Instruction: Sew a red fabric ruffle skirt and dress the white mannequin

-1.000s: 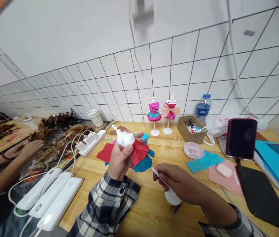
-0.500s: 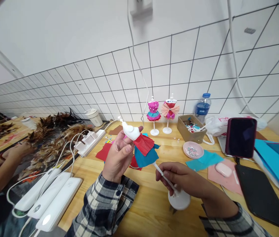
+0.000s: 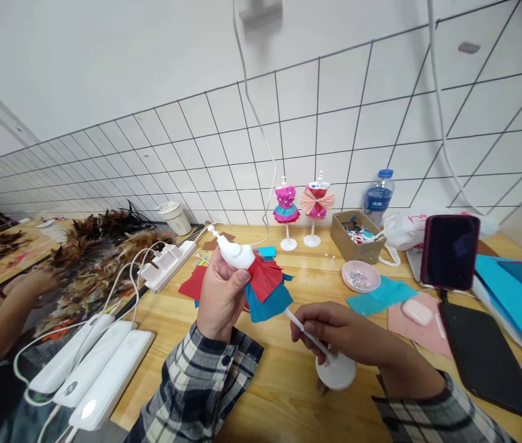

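Observation:
A small white dress form [image 3: 236,255] lies tilted between my hands, its neck toward the upper left. Red crepe paper [image 3: 265,278] in pleats wraps its waist, over a layer of blue crepe paper [image 3: 270,306]. My left hand [image 3: 221,295] is closed around the torso, with the thumb on its near side. Lower down, my right hand [image 3: 335,332] pinches the white stand rod just above the round white base [image 3: 336,372], which is tilted. Behind my left hand lie red paper pieces [image 3: 191,283] on the wooden table.
Two dressed mini mannequins [image 3: 287,212] stand by the tiled wall. Nearby are a cardboard box [image 3: 357,249], a pink dish of beads [image 3: 361,277], a water bottle [image 3: 378,197], phones [image 3: 450,252] and blue paper [image 3: 383,295]. At left are power strips [image 3: 108,381], a lidded cup [image 3: 175,218] and another person's arms [image 3: 16,301].
My left hand and the top of the dress form have shifted slightly left and down, so the form leans a little more. My right hand keeps its hold on the rod.

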Action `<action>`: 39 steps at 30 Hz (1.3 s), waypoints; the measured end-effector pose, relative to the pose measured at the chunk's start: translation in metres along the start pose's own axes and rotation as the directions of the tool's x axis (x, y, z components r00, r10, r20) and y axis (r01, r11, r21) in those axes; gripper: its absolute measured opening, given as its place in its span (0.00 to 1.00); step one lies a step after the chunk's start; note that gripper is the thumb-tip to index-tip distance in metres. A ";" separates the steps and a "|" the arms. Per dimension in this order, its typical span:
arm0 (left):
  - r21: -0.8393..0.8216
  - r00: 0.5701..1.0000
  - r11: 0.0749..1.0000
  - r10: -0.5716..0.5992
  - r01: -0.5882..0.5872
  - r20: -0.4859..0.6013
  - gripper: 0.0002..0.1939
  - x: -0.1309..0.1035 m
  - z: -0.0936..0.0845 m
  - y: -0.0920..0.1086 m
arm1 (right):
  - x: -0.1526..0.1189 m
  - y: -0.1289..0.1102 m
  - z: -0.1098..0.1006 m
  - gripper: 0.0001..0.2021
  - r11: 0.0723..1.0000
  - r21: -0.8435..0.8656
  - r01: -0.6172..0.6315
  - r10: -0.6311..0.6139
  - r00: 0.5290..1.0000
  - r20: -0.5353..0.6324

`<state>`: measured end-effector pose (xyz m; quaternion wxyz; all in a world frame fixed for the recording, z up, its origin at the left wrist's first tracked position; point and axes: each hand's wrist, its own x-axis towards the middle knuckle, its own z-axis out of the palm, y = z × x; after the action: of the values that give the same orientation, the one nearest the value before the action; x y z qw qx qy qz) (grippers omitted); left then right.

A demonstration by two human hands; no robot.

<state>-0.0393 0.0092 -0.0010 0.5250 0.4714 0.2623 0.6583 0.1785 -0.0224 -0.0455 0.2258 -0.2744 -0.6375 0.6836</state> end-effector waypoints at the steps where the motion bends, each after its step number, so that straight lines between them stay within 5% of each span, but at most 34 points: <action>1: -0.015 1.000 1.000 0.014 -0.014 0.013 0.28 0.000 -0.002 -0.003 | 0.001 0.000 0.000 0.15 0.999 -0.038 0.014 -0.014 1.000 -0.013; 6: 0.011 0.999 1.000 0.004 -0.005 0.054 0.36 0.004 -0.014 -0.009 | 0.007 -0.002 0.003 0.10 0.875 -0.474 0.096 -0.235 0.942 -0.242; 9: 0.034 0.988 0.998 -0.062 0.058 0.143 0.41 0.006 -0.017 -0.004 | 0.014 0.003 0.005 0.12 0.709 -0.704 -0.032 -0.362 0.840 -0.404; 13: 0.099 0.960 0.983 -0.176 0.158 0.218 0.41 0.003 -0.013 0.004 | 0.019 0.014 0.005 0.13 0.557 -0.803 -0.212 -0.449 0.737 -0.505; 18: 0.154 0.974 0.973 -0.190 0.171 0.123 0.30 0.002 -0.003 0.013 | 0.019 0.015 0.006 0.11 0.523 -0.827 -0.206 -0.476 0.734 -0.484; 26: 0.167 0.985 0.971 -0.173 0.169 0.004 0.28 0.004 -0.008 0.011 | 0.018 0.012 0.006 0.11 0.534 -0.832 -0.150 -0.487 0.750 -0.448; 33: 0.246 0.998 0.969 0.016 0.000 -0.063 0.29 0.004 -0.012 0.000 | 0.018 0.010 0.011 0.11 0.538 -0.833 -0.130 -0.484 0.761 -0.431; 39: 0.302 0.986 0.952 -0.090 0.044 0.138 0.44 0.002 -0.010 -0.001 | 0.014 0.010 0.005 0.05 0.664 -0.710 -0.235 -0.312 0.776 -0.549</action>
<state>-0.0476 0.0128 -0.0058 0.4882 0.5843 0.3342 0.5554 0.1654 -0.0174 -0.0567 0.3076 -0.5393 -0.7517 0.2225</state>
